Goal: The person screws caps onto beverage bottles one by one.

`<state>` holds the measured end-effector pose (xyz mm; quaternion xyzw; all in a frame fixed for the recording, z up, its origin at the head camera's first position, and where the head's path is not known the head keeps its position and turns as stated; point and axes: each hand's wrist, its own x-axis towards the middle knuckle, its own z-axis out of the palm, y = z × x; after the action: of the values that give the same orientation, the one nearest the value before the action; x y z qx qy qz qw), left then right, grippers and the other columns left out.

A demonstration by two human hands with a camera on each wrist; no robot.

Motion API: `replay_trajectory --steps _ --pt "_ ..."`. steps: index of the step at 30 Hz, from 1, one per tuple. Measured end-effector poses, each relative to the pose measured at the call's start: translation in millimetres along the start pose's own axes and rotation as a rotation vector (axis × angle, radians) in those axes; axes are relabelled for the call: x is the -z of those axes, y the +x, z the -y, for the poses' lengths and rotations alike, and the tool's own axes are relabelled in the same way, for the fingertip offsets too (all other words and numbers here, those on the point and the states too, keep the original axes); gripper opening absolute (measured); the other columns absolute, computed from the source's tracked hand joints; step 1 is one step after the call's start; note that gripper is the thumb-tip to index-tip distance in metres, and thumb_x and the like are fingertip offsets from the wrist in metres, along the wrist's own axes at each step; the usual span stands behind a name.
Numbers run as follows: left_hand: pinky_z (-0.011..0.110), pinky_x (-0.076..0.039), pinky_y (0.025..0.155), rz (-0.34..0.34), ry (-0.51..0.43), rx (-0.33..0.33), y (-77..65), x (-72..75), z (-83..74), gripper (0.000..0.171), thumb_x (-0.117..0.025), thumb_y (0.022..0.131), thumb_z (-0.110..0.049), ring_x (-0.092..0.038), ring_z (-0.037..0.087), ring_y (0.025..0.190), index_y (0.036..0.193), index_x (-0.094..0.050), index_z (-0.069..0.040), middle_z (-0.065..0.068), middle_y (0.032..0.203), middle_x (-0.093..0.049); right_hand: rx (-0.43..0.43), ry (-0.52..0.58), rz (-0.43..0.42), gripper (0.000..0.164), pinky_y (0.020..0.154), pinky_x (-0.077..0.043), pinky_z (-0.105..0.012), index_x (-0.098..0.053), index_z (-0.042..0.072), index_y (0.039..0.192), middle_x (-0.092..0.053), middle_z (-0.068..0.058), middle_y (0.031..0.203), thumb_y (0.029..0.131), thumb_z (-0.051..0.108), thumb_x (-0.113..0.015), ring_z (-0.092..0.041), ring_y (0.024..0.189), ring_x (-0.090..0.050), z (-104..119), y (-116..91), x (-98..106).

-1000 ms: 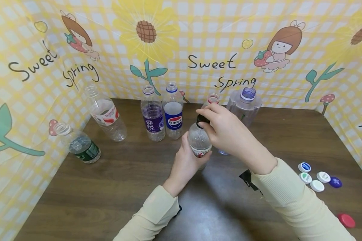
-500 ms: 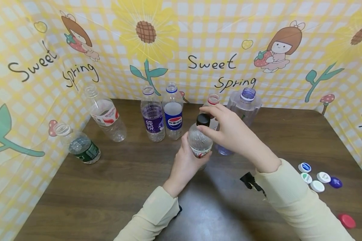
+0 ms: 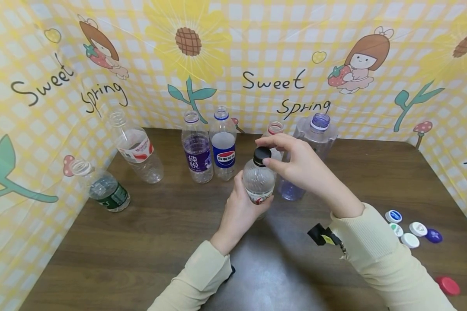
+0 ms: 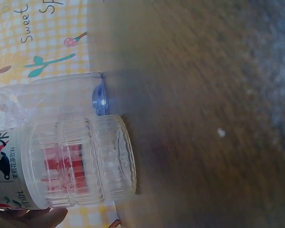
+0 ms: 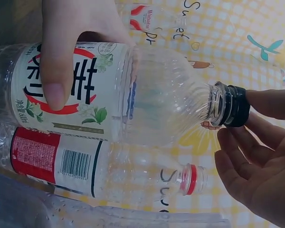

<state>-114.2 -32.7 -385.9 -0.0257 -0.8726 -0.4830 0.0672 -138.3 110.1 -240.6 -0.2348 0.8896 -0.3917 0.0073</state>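
My left hand (image 3: 239, 211) grips a clear plastic bottle (image 3: 258, 178) round its middle and holds it upright. In the right wrist view the bottle's white label (image 5: 88, 95) shows black characters and small flowers. A black cap (image 3: 262, 154) sits on its neck. My right hand (image 3: 301, 164) is at this cap, its thumb on one side and curled fingers round the other. Seen from the right wrist, the thumb (image 5: 273, 103) and fingertips (image 5: 223, 135) lie right at the cap's edge. The bottle's ribbed base (image 4: 116, 161) shows in the left wrist view.
Uncapped bottles stand along the back: a red-labelled one (image 3: 134, 151), a purple one (image 3: 197, 153), a Pepsi one (image 3: 224, 151), a red-ringed one (image 3: 275, 128) and a large bluish one (image 3: 320, 134). A green-labelled bottle (image 3: 109, 190) stands left. Several loose caps (image 3: 410, 240) and a red cap (image 3: 448, 285) lie right.
My right hand's fingers have loosened and shifted round the black cap, so that more of it shows. My left hand and the bottle have stayed almost still.
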Motion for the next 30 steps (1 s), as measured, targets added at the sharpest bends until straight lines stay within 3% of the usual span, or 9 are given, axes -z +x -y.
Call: replay_trajectory --steps 15,19,26,30 --pt "0.049 -0.053 0.083 -0.014 0.012 -0.014 -0.2 -0.7 0.1 0.087 -0.080 0.075 -0.033 -0.064 0.033 0.103 0.140 -0.024 -0.016 0.017 0.122 -0.058 -0.050 0.093 -0.057 0.035 0.098 -0.046 -0.044 -0.065 0.005 0.116 -0.062 -0.011 0.117 0.083 0.014 -0.073 -0.025 0.108 -0.056 -9.0 3.7 -6.6" --pt "0.049 -0.053 0.083 -0.021 0.015 -0.021 -0.1 -0.9 0.4 0.087 -0.080 0.074 -0.032 -0.064 0.033 0.103 0.139 -0.025 -0.015 0.018 0.121 -0.059 -0.059 0.157 -0.013 0.042 0.097 -0.047 -0.044 -0.059 0.003 0.124 -0.061 -0.013 0.124 0.084 0.012 -0.072 -0.027 0.111 -0.056 -14.9 4.4 -5.6" --pt "0.049 -0.052 0.085 -0.013 -0.001 -0.007 -0.6 0.2 -0.3 0.087 -0.079 0.075 -0.033 -0.063 0.032 0.104 0.140 -0.025 -0.015 0.017 0.122 -0.058 -0.054 0.352 0.106 0.045 0.110 -0.038 -0.049 -0.051 -0.003 0.132 -0.052 -0.018 0.139 0.088 0.000 -0.061 -0.033 0.128 -0.050 -23.4 4.2 1.5" --pt "0.048 -0.052 0.085 -0.009 -0.002 -0.008 -0.8 0.4 -0.8 0.087 -0.079 0.075 -0.033 -0.063 0.031 0.104 0.140 -0.025 -0.015 0.017 0.122 -0.058 -0.075 0.357 0.126 0.042 0.102 -0.046 -0.047 -0.052 -0.003 0.131 -0.053 -0.019 0.137 0.090 0.002 -0.058 -0.034 0.122 -0.055 -23.3 3.7 3.0"
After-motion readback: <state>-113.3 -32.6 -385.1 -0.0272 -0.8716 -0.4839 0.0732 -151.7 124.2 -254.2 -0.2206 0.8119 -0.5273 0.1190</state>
